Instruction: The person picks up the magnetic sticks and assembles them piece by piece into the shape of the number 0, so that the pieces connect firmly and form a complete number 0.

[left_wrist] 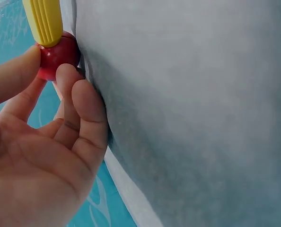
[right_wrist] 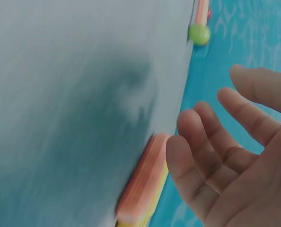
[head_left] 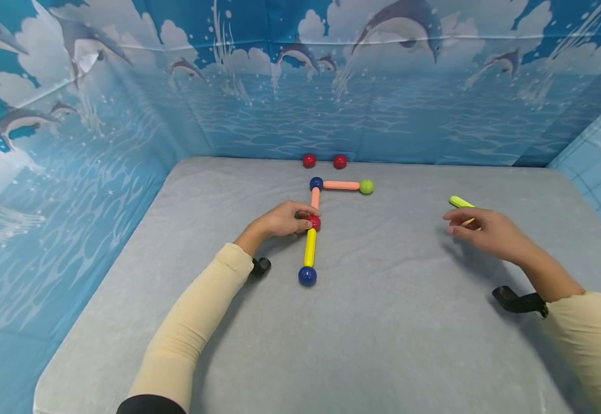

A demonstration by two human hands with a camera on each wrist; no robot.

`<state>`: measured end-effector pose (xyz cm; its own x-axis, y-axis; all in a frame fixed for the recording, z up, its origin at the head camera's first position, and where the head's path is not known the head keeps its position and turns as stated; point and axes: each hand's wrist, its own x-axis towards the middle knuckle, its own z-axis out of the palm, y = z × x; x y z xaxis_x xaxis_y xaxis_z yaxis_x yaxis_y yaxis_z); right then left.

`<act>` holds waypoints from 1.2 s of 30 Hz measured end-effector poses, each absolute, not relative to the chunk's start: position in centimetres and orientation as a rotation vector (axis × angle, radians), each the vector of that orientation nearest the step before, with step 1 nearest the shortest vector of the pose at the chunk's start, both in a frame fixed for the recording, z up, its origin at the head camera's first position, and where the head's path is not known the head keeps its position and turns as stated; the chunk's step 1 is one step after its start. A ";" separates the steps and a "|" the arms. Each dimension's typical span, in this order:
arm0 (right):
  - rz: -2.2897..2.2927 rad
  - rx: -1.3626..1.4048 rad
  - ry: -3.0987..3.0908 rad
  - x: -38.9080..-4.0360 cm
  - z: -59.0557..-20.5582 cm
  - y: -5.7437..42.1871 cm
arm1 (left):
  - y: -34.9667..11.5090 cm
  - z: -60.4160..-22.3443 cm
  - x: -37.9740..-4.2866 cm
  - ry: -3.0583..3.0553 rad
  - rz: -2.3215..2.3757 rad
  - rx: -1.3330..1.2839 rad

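My left hand [head_left: 283,218] pinches a red ball [head_left: 314,222] between thumb and fingers; in the left wrist view a yellow rod [left_wrist: 45,21] runs from this ball. That rod leads toward me to a dark blue ball [head_left: 307,276]. On the far side, a salmon-pink rod [head_left: 315,198] joins the red ball to another blue ball [head_left: 316,183]. From there a second pink rod [head_left: 341,185] reaches right to a green ball [head_left: 366,186]. My right hand [head_left: 492,233], fingers loosely bent and holding nothing, hovers by a yellow-green rod [head_left: 459,201]. An orange rod [right_wrist: 143,182] shows beside its fingertips.
Two loose red balls, one on the left [head_left: 309,160] and one on the right [head_left: 340,161], lie at the back edge of the grey cloth-covered table [head_left: 383,333]. A blue dolphin-print curtain [head_left: 383,115] hangs behind it and along the left side.
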<state>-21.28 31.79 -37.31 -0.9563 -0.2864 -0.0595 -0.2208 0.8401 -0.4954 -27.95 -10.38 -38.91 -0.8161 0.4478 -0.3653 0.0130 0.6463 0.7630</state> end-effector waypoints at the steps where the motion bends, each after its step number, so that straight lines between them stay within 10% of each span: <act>1: -0.743 -0.384 2.893 -21.4 -37.4 32.3 | -10.4 -38.9 -27.9 2.329 1.075 0.360; 36: -0.387 -0.257 2.990 -21.9 -38.8 35.9 | -13.1 -38.2 -18.0 2.468 0.777 0.893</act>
<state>-21.92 35.86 -38.84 -0.9790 -0.1819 -0.0921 -0.1525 0.9530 -0.2617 -17.96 -13.07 -38.24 -0.7149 0.6765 -0.1768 0.4531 0.6408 0.6198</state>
